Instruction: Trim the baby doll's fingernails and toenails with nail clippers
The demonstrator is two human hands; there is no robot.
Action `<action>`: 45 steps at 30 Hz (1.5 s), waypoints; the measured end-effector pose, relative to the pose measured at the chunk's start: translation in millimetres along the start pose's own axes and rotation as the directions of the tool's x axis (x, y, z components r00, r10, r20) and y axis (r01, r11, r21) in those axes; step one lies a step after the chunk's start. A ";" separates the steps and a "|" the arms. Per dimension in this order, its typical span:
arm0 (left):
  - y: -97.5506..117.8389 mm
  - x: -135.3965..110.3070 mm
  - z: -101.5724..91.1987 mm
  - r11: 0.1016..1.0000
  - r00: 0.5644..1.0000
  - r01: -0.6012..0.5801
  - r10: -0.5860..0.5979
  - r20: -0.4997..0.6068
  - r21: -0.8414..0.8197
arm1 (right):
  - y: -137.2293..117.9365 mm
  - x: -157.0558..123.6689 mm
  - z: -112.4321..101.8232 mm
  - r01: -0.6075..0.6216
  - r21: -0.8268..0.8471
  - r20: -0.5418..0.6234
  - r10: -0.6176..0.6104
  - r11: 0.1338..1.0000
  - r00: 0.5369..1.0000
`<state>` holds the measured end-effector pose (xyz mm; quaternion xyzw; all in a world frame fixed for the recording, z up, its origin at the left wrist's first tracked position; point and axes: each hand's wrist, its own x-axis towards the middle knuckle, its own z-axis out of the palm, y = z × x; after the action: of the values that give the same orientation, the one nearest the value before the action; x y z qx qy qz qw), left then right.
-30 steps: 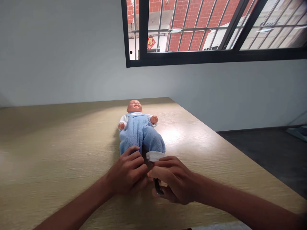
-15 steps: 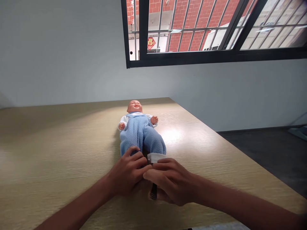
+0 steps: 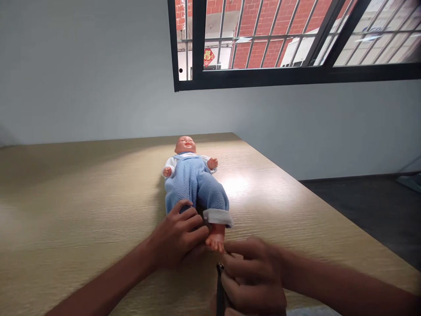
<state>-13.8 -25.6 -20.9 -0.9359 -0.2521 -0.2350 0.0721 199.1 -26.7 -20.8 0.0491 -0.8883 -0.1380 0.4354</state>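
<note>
In front of the pale wall (image 3: pixel 82 79), from where I stand: wood-grain table (image 3: pixel 66 210), dark-framed barred window (image 3: pixel 263 78) above, toward the person's right. Doll (image 3: pixel 188 175) on the tabletop, face up, directly before the person. Long axis runs roughly straight away from them: head at the far end toward the wall, legs pointing back at them, lower end angled slightly right. Blue overalls (image 3: pixel 187 188) with white sleeves. Left hand (image 3: pixel 179 237): fingers curled over the lower end of one trouser leg; can't tell if it grips or just rests. Right hand (image 3: pixel 256 276): clenched around a dark slim tool (image 3: pixel 220 292), partly hidden by fingers. White cuff (image 3: pixel 218 217) on the other leg, bare foot (image 3: pixel 216 237) out below it, toes toward the person. Tool's small shiny end points up at the toes, near but apart; right fingertips just beside them, contact unclear.
</note>
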 end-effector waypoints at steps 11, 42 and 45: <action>-2.0 -0.7 1.8 1.000 1.000 -0.023 0.023 -0.021 0.004 | 0.1 -3.9 15.8 0.153 0.007 -0.189 -0.149 0.988 0.971; -1.8 0.0 1.0 0.999 0.999 -0.017 0.016 -0.048 -0.029 | 5.3 1.0 9.5 0.021 0.072 -0.018 -0.020 0.997 1.000; -1.2 0.6 0.1 0.999 0.997 -0.021 0.020 -0.071 -0.026 | 8.6 1.3 5.3 -0.156 0.129 -0.109 0.171 0.979 0.979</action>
<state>-13.9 -24.3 -20.7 -0.9304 -0.2366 -0.2707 0.0709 194.4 -17.6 -20.4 0.0100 -0.8683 -0.0452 0.4939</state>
